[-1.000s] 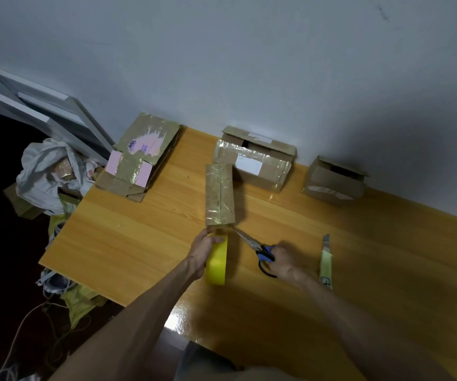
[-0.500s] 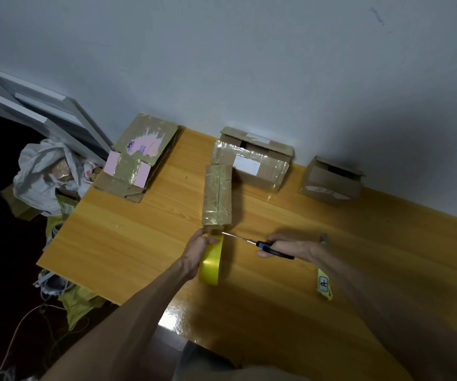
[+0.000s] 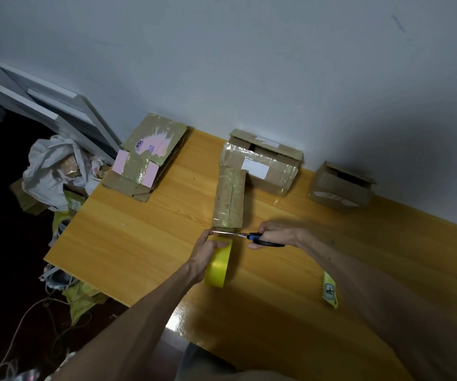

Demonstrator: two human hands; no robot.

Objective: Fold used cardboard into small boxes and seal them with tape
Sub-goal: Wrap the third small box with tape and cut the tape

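Note:
A narrow, tape-wrapped cardboard box point(image 3: 229, 198) lies on the wooden table point(image 3: 145, 232), its near end toward me. Just in front of that end my left hand point(image 3: 208, 247) grips a yellow tape roll point(image 3: 219, 266) standing on edge. My right hand point(image 3: 274, 235) holds blue-handled scissors point(image 3: 252, 237). Their blades reach left across the gap between the roll and the box end, right at my left fingertips. The tape strip there is too thin to make out.
A flattened carton with pink patches point(image 3: 147, 158) lies at the table's back left. A larger taped box point(image 3: 263, 163) and a small open box point(image 3: 340, 185) stand against the wall. A yellow utility knife point(image 3: 330, 290) lies at the right. Bags and clutter point(image 3: 54, 171) sit left of the table.
My right hand picked the scissors up off the table and brought the blades left to the gap between roll and box. My left hand stayed on the roll.

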